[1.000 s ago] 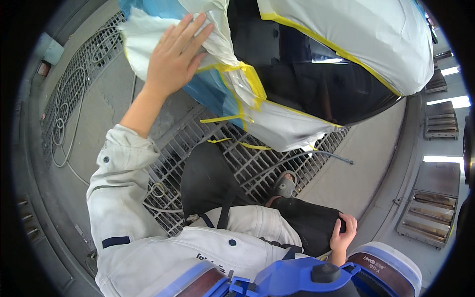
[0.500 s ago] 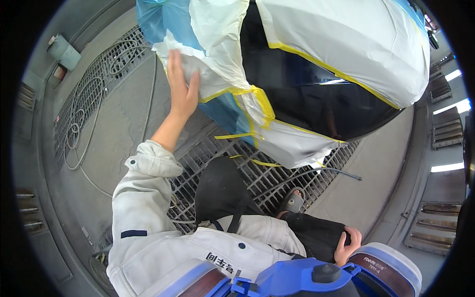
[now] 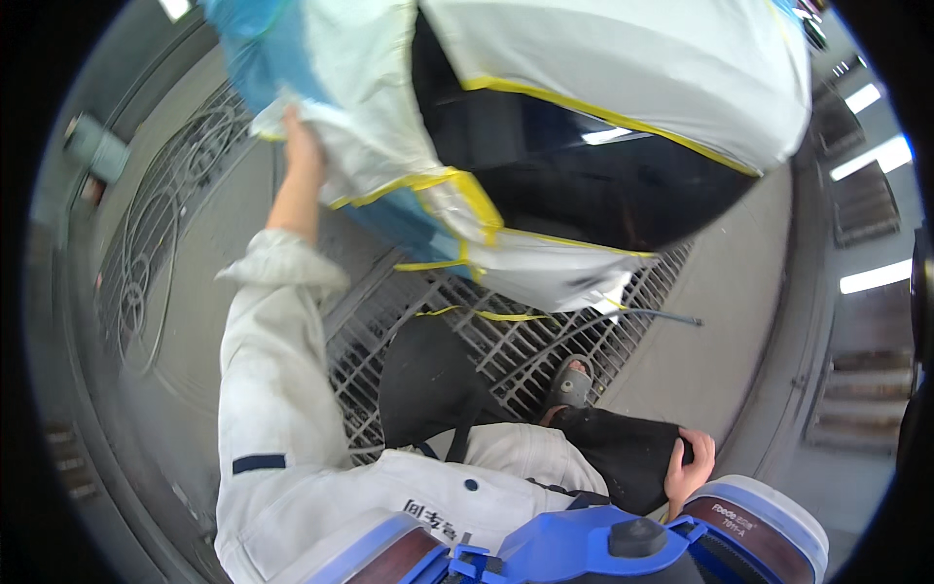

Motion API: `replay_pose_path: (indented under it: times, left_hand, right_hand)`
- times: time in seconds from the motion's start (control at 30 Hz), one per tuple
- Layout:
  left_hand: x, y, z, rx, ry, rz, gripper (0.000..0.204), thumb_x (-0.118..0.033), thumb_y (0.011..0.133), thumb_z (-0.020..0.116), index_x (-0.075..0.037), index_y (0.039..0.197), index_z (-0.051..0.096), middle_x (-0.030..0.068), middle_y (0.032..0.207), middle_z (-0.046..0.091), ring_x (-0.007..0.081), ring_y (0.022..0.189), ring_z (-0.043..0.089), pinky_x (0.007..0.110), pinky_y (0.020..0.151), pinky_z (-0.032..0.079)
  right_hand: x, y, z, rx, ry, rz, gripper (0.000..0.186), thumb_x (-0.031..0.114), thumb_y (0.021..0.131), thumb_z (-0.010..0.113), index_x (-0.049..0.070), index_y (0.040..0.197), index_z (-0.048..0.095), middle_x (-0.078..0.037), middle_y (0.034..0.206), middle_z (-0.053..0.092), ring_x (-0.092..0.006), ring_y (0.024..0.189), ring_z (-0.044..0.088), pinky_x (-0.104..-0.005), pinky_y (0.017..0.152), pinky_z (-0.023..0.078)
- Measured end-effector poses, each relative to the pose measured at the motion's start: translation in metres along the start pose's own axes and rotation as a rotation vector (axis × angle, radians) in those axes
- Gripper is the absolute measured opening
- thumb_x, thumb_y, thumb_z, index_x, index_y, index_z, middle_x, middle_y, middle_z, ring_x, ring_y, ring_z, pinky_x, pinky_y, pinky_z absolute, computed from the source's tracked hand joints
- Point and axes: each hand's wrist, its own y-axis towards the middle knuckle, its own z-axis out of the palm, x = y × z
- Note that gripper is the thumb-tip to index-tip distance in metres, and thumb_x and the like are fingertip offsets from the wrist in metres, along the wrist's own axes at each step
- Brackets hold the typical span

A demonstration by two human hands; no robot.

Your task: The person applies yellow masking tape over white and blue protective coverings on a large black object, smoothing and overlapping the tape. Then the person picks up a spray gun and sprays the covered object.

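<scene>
White masking paper (image 3: 365, 88) w/ blue film (image 3: 255, 58) beside it covers the L part of a large rounded piece, which sits upper centre in front of the person. White sheeting (image 3: 632, 49) covers the far side; the glossy black panel (image 3: 545, 161) in btwn is bare, edged w/ yellow tape (image 3: 477, 200). So masking looks mostly on, as far as visible. Left over, I'd judge: paper's outer L edge seems not fixed, 1 tape strip (image 3: 428, 266) sticks out past the lower edge & a 2nd strip (image 3: 501, 316) trails over the floor grating (image 3: 664, 282).

L hand (image 3: 305, 151) is at the paper's L edge, touching; blur + paper hide the fingers, so can't tell if pinched on it or just pressing. R hand (image 3: 689, 465) rests on the R trouser knee (image 3: 623, 453), fingers curved over dark cloth, thumb apart, nothing gripped. Hose (image 3: 671, 317) lies nr the R foot (image 3: 569, 384).
</scene>
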Motion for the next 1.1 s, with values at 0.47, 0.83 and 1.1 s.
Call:
replay_pose_path:
  times: [0.47,0.83,1.1]
  left_hand:
    - [-0.023,-0.224,-0.036,0.219,0.73,1.5,0.062,-0.021,0.112,0.06,0.002,0.166,0.042,0.0269,0.168,0.048,0.0431,0.153,0.048,0.052,0.125,0.04]
    - [0.256,-0.284,0.023,1.838,0.341,1.003,0.037,-0.021,0.1,0.073,-0.004,0.133,0.072,0.0211,0.121,0.072,0.0369,0.107,0.072,0.048,0.093,0.058]
    - [0.432,-0.331,0.066,2.225,1.318,0.45,0.042,-0.034,0.096,0.081,-0.008,0.129,0.077,0.0193,0.125,0.076,0.0397,0.122,0.07,0.049,0.107,0.054]
  right_hand:
    - [-0.057,0.015,0.004,0.328,0.372,0.667,0.051,0.026,0.105,0.071,-0.008,0.144,0.069,-0.018,0.138,0.075,-0.0258,0.13,0.068,-0.0375,0.116,0.049]
    - [-0.115,-0.043,0.084,0.305,1.125,1.333,0.082,0.068,0.108,0.058,0.002,0.157,0.061,-0.015,0.159,0.064,-0.028,0.141,0.063,-0.0417,0.122,0.047]
    - [-0.027,-0.106,0.079,-0.009,0.38,1.378,0.107,0.083,0.102,0.052,-0.007,0.159,0.053,-0.031,0.161,0.057,-0.0446,0.15,0.055,-0.0486,0.127,0.042]
